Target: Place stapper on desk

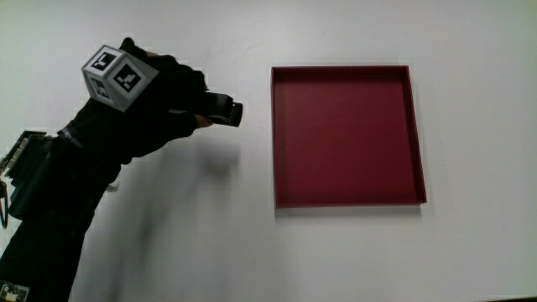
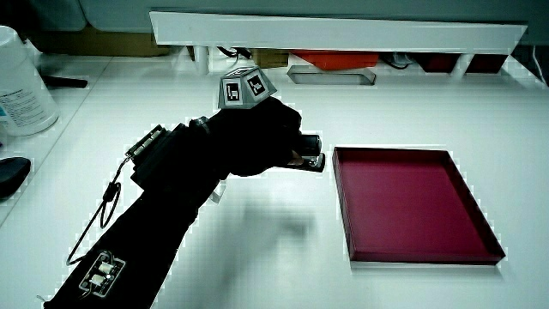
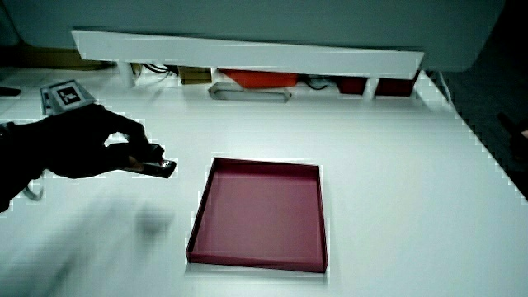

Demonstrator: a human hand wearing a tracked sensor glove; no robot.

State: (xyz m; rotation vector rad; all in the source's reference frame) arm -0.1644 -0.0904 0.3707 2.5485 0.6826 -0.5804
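A small black stapler (image 1: 223,110) is gripped in the gloved hand (image 1: 172,101), which carries a patterned cube on its back. Hand and stapler hover above the white desk (image 1: 168,243), beside the dark red tray (image 1: 411,126), and cast a soft shadow on the desk beneath them. In both side views the stapler (image 2: 310,155) (image 3: 157,166) sticks out from the curled fingers toward the tray (image 2: 352,206) (image 3: 198,223). The tray holds nothing.
A low white partition (image 2: 343,33) runs along the desk's edge farthest from the person, with red items under it. A white bottle (image 2: 21,86) and a dark object (image 2: 10,176) sit at the desk's edge in a side view. A cable hangs from the forearm (image 2: 94,215).
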